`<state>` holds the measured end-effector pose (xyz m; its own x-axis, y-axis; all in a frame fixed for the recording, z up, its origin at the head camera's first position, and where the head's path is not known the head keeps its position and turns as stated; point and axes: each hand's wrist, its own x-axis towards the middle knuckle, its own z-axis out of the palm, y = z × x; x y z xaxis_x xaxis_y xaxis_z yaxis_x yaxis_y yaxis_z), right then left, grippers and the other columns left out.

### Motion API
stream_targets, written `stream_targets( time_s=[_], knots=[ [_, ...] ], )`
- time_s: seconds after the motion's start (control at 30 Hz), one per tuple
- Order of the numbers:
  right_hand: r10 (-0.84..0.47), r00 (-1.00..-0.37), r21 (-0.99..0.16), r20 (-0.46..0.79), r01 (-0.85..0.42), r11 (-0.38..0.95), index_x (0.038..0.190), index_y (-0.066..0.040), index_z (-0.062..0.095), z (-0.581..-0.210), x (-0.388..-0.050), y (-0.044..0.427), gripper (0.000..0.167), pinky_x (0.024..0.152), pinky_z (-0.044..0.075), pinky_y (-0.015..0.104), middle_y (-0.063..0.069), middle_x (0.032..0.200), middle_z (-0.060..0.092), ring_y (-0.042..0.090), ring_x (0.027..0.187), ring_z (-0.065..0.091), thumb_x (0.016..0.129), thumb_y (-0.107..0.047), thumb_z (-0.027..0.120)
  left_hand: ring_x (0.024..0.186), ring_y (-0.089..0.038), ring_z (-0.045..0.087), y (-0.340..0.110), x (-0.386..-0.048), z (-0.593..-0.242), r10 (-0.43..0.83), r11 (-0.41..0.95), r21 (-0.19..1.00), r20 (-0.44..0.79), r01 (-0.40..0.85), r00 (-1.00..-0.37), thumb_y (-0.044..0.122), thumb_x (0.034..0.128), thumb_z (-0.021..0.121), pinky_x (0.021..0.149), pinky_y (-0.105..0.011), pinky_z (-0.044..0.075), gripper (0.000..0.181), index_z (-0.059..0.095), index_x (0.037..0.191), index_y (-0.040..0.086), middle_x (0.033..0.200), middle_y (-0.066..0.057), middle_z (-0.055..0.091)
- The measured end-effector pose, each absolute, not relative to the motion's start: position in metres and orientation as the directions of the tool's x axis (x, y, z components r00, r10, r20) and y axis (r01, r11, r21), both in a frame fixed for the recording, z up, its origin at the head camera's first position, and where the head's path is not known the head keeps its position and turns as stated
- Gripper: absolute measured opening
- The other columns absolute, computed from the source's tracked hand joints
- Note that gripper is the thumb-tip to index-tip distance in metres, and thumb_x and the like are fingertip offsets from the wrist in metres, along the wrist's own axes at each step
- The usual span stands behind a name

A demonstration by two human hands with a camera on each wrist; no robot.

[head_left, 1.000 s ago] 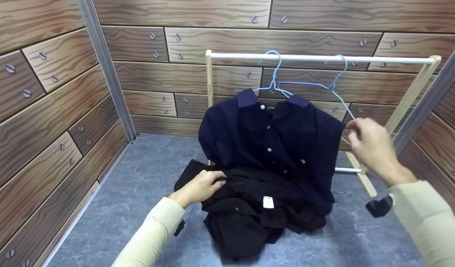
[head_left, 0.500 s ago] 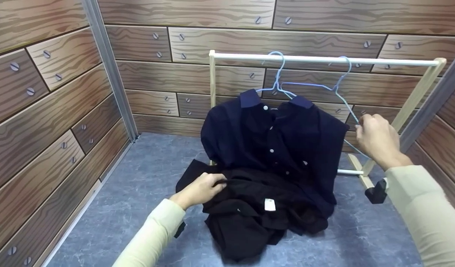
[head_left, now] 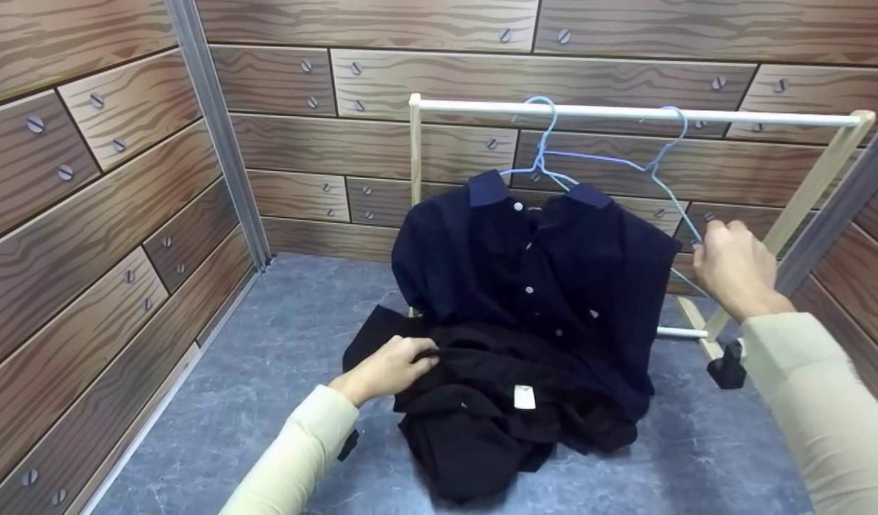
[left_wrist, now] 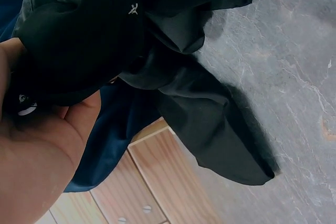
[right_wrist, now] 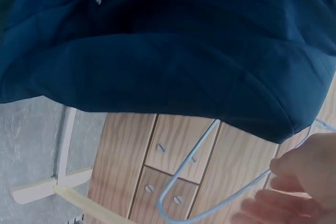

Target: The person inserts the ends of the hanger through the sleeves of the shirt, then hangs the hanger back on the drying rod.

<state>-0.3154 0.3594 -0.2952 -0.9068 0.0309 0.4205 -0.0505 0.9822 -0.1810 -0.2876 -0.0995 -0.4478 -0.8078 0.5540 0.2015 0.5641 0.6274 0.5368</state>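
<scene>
The person's left hand (head_left: 388,368) pinches the upper edge of a black fabric garment (head_left: 474,436), its grip closed on a fold. The garment lies crumpled on the grey marbled bench (head_left: 295,322), right of the back left corner and well forward of the back edge; a white rectangular tag (head_left: 524,397) shows on it. Behind it, a navy buttoned shirt (head_left: 474,265) hangs with a light-blue wire hanger (head_left: 539,163) rising from its collar to a white rail (head_left: 474,107) on a pale wooden rack (head_left: 818,177). The person's right hand (head_left: 739,272), beside the shirt's shoulder, has curled fingers, its grip narrow on the sloping arm of a second blue twisted-wire hanger (head_left: 652,169), hooked on the same rail; the shirt partly covers that hanger's lower bar.
</scene>
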Motion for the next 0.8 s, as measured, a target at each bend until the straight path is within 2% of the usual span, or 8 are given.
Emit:
stream_targets(
  time_s=[0.17, 0.3, 0.43, 0.63, 0.8],
  knots=[
    [0.052, -0.911, -0.195, 0.408, -0.032, 0.98, 0.107, 0.016, 0.048, -0.297, -0.317, 0.366, 0.028, 0.071, 0.043, 0.069, 0.04, 0.103, 0.049, 0.064, 0.091, 0.052, 0.092, -0.008, 0.05, 0.066, -0.004, 0.053, -0.1, -0.287, -0.449, 0.55, 0.627, 0.535, 0.209, 0.566, -0.808, 0.019, 0.0997, 0.056, 0.066, -0.021, 0.047, 0.016, 0.071, 0.104, 0.014, 0.088, 0.002, 0.07],
    [0.028, -0.909, -0.184, 0.417, -0.054, 0.981, 0.093, 0.01, 0.055, -0.299, -0.318, 0.369, 0.017, 0.061, 0.044, 0.068, 0.041, 0.094, 0.057, 0.064, 0.078, 0.055, 0.09, -0.005, 0.049, 0.064, -0.004, 0.052, -0.1, -0.286, -0.449, 0.55, 0.627, 0.539, 0.205, 0.563, -0.809, 0.02, 0.0996, 0.057, 0.065, -0.021, 0.047, 0.016, 0.07, 0.104, 0.014, 0.086, 0.002, 0.068],
    [0.002, -0.919, -0.146, 0.395, -0.061, 0.987, 0.084, 0.003, 0.062, -0.296, -0.317, 0.368, 0.015, 0.05, 0.042, 0.062, 0.038, 0.087, 0.063, 0.058, 0.066, 0.058, 0.086, -0.003, 0.049, 0.065, -0.004, 0.053, -0.101, -0.286, -0.449, 0.546, 0.629, 0.544, 0.199, 0.555, -0.814, 0.02, 0.0996, 0.057, 0.065, -0.021, 0.047, 0.016, 0.071, 0.105, 0.014, 0.088, 0.002, 0.07],
    [-0.022, -0.929, -0.109, 0.369, -0.067, 0.992, 0.086, 0.003, 0.068, -0.29, -0.316, 0.361, 0.016, 0.053, 0.043, 0.062, 0.038, 0.087, 0.064, 0.057, 0.068, 0.059, 0.088, -0.009, 0.058, 0.064, -0.004, 0.053, -0.102, -0.285, -0.448, 0.544, 0.633, 0.544, 0.193, 0.551, -0.816, 0.019, 0.0998, 0.057, 0.065, -0.021, 0.047, 0.016, 0.071, 0.106, 0.014, 0.09, 0.001, 0.07],
    [-0.007, -0.926, -0.134, 0.378, -0.062, 0.989, 0.091, 0.003, 0.07, -0.288, -0.313, 0.362, 0.018, 0.056, 0.044, 0.063, 0.038, 0.092, 0.065, 0.061, 0.074, 0.059, 0.091, -0.013, 0.061, 0.067, -0.003, 0.054, -0.102, -0.285, -0.448, 0.547, 0.628, 0.544, 0.2, 0.557, -0.813, 0.021, 0.0994, 0.057, 0.067, -0.021, 0.048, 0.016, 0.071, 0.106, 0.014, 0.09, 0.002, 0.071]
  ],
)
